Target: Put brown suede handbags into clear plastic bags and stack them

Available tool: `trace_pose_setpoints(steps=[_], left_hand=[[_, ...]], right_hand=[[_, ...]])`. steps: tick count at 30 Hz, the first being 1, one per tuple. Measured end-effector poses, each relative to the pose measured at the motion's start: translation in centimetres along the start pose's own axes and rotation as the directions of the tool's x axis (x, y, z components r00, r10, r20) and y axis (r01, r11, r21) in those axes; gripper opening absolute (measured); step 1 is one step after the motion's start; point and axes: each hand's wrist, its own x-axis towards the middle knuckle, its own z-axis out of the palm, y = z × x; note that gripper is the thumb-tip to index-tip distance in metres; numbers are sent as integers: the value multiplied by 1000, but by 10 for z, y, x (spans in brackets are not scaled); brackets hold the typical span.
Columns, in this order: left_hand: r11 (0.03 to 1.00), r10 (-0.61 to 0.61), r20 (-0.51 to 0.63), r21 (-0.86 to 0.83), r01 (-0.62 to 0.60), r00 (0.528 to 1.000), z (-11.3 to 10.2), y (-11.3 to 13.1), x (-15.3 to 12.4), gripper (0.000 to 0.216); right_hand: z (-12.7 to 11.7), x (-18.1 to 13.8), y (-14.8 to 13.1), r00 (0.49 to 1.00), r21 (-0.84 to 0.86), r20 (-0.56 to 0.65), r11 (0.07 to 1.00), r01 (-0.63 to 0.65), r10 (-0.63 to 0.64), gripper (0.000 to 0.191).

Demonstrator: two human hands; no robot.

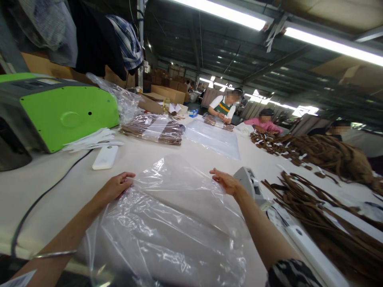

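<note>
A large clear plastic bag is stretched between my hands over the table's near side, its lower part hanging toward me. My left hand grips its left upper edge, fingers bent together. On the other side my right hand holds the right edge, thumb and fingers at the film, with the index finger fairly straight. I see nothing inside the bag. Beyond it lie a wrapped package of folded brown goods and a flat stack of clear bags.
A green machine stands at left near white strips, a white device and a black cable. A grey tape dispenser sits beside my right forearm. Brown straps cover the right side; several people work across the table.
</note>
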Motion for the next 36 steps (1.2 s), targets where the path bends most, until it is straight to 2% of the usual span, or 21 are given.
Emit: trace_pose_setpoints(steps=[3,6,8,12,15,17,20,24,26,29,32,36], left_hand=[[1000,1,-4,1,-1,1000,-1,-2,1,73],[1000,6,11,12,-6,1000,-2,-13,8,73],[1000,5,17,29,-5,1000,-3,-25,16,73],[999,3,21,49,-4,1000,-3,-50,34,72],[998,-11,41,67,8,999,-4,-60,42,71],[995,-14,44,95,10,999,-6,-61,44,71],[992,1,28,127,-4,1000,-9,-54,42,70],[988,-16,14,156,14,1000,-11,-39,34,74],[986,-13,3,168,12,1000,-11,-36,33,75],[984,18,-24,175,-13,1000,-11,-39,35,73],[984,25,-31,178,-19,999,-10,-47,40,73],[983,38,-11,181,-35,999,-9,-45,35,72]], right_hand=[[2,-9,15,990,-69,62,990,-125,129,54],[6,-17,24,978,-120,108,979,-163,176,58],[9,-20,23,980,-123,123,983,-139,154,57],[15,-24,13,989,-57,141,998,-25,32,49],[20,-29,10,987,16,154,999,51,-53,48],[22,-33,15,980,48,198,999,21,-30,51],[23,-37,33,967,7,240,996,-93,89,60],[19,-46,58,970,-133,141,975,-180,199,62],[17,-52,63,968,-136,118,969,-206,222,58],[13,-62,56,978,-82,75,979,-189,195,49],[8,-72,38,993,-23,66,995,-98,100,42],[-2,-88,11,996,10,92,1000,14,-15,47]])
